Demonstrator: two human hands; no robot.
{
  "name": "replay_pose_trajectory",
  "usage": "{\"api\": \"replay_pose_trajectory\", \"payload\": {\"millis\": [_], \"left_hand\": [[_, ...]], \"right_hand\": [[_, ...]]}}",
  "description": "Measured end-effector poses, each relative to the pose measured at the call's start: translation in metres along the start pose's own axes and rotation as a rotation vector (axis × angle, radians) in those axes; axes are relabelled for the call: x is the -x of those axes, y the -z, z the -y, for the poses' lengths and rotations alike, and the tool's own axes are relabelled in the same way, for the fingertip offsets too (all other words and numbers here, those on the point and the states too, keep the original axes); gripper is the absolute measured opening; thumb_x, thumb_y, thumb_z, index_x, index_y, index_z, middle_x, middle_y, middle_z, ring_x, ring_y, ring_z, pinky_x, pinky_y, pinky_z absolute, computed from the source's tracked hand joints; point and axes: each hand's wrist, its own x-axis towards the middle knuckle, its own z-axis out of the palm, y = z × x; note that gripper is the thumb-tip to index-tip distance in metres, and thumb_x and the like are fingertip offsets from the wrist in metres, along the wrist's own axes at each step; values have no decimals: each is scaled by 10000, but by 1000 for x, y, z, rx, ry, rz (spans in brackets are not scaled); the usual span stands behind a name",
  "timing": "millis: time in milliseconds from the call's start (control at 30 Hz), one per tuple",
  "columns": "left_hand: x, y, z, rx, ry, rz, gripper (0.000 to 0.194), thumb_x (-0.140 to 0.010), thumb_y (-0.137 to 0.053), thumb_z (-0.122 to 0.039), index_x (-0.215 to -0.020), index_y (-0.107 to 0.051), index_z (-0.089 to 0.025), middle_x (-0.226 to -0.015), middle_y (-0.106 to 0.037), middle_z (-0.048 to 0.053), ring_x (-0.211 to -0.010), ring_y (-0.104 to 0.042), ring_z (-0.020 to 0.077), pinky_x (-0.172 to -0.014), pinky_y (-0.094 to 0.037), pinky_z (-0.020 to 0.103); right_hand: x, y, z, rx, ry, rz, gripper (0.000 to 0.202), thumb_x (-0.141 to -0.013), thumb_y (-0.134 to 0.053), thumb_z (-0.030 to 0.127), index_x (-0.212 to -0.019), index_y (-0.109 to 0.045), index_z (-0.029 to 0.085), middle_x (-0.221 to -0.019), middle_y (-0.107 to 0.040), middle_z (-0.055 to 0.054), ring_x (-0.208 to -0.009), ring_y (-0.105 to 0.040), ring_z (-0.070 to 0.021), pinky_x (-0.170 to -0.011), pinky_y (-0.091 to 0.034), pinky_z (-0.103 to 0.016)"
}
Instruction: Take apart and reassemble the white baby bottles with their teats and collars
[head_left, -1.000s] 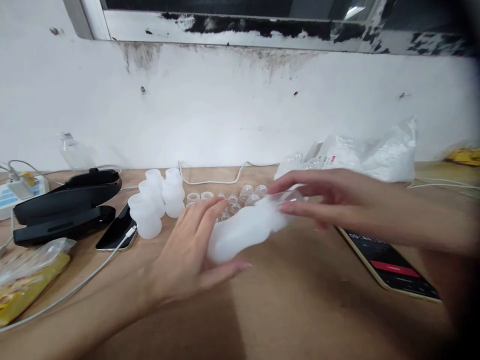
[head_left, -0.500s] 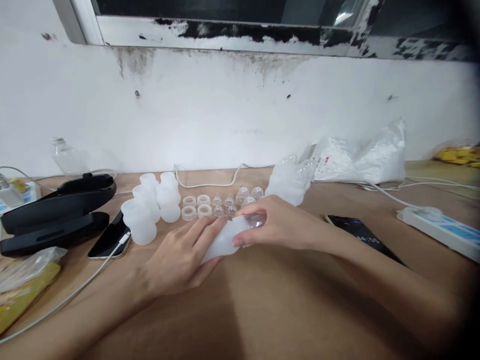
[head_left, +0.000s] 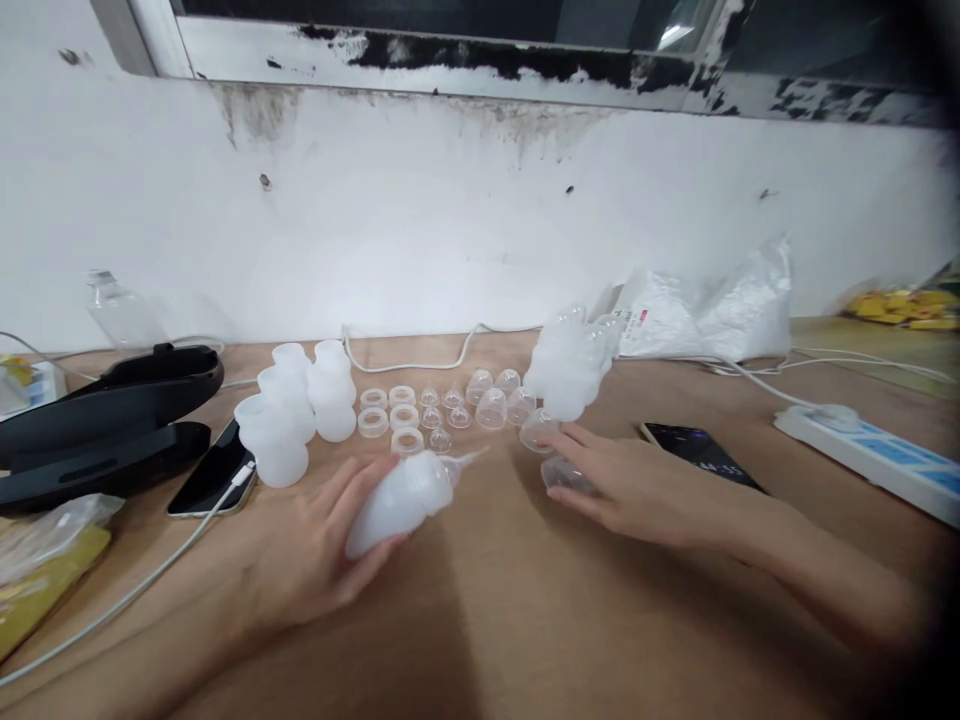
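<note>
- Left hand point(head_left: 334, 535) is wrapped round a frosted baby bottle point(head_left: 397, 505), tipped over with its clear nipple point(head_left: 451, 470) facing right, just above the tabletop point(head_left: 510, 600).
- Right hand point(head_left: 622, 480) has thumb and fingers around a clear dome cap point(head_left: 568, 474), can't tell if it's touching the wood.
- 5 more dome caps point(head_left: 491, 408), 5 loose nipples point(head_left: 430, 417) and 5 white rings point(head_left: 373, 422) sit behind, kinda in rows.
- Uncapped bottles point(head_left: 281, 455) stand left, capped bottles point(head_left: 566, 380) right.
- Lit phone point(head_left: 697, 453) near the right forearm.

So on your desk point(head_left: 510, 620) the rings point(head_left: 373, 422) sit between the open bottles point(head_left: 281, 455) and the nipples point(head_left: 459, 416), with 1 phone point(head_left: 694, 452) off to the right.
</note>
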Motion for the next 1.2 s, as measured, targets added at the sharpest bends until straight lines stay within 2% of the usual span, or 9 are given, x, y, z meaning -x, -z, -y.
{"api": "replay_pose_trajectory", "payload": {"millis": [167,367,533,633,867,933,1033,1133,1200], "left_hand": [[3,-10,-3,52,-104,66,514,-789,-471,-310,-1240,-254,-190,-1126,-540,104,-906,-593,206,-695,-511,278],[2,-9,-2,111,-18,84,514,-787,-475,-320,-1237,-256,-201,-1100,-544,98,-902,-591,220,-666,-514,299],[2,-9,-2,135,-9,121,503,-792,-474,-312,-1232,-250,-217,-1102,-535,92,-895,-588,214,-660,-513,308],[2,-8,-2,134,-9,122,504,-800,-467,-304,-1237,-232,-217,-1125,-523,98,-913,-579,212,-662,-509,304],[0,-10,-2,91,-16,70,512,-776,-493,-313,-1227,-289,-185,-1127,-533,102,-937,-573,219,-659,-506,295],[-1,-10,0,30,-48,28,511,-780,-493,-293,-1230,-294,-153,-1126,-536,114,-931,-574,212,-684,-502,295],[-3,-6,0,-144,-226,-24,464,-813,-462,-236,-1234,-312,-113,-1120,-547,137,-933,-571,222,-721,-491,312],[-5,1,-1,-279,-368,-7,399,-849,-409,-196,-1232,-343,-107,-1110,-566,140,-927,-576,238,-713,-491,332],[-6,5,-3,-309,-386,27,382,-856,-385,-166,-1230,-354,-96,-1113,-570,141,-939,-575,240,-710,-494,330]], "right_hand": [[0,-22,-9,30,-182,-73,315,-700,-567,368,-930,-460,181,-830,-597,-74,-694,-597,-249,-525,-411,-314],[-13,-27,6,117,-45,-191,295,-756,-537,321,-999,-466,171,-1041,-487,-88,-610,-567,-148,-532,-451,-284],[-28,-25,20,394,54,-296,317,-741,-576,334,-990,-524,145,-957,-534,-112,-878,-521,-263,-582,-470,-314],[-39,-25,19,449,53,-301,303,-734,-590,319,-956,-548,118,-936,-546,-126,-900,-500,-271,-620,-480,-334],[-38,-9,33,162,28,-404,474,-744,-558,372,-1156,-472,152,-1120,-471,-157,-978,-485,-285,-638,-480,-358],[-34,0,47,-101,114,-287,550,-727,-557,437,-1207,-425,204,-1126,-489,-116,-944,-523,-243,-685,-474,-352],[-32,7,67,-525,195,59,581,-709,-561,484,-1203,-417,214,-988,-584,-67,-780,-586,-165,-637,-469,-275],[-33,3,77,-790,144,355,407,-789,-450,494,-966,-545,140,-718,-625,-37,-555,-567,-105,-526,-437,-219],[-34,-2,79,-868,110,444,411,-804,-416,506,-840,-556,121,-622,-603,-22,-471,-521,-82,-478,-410,-201]]}}
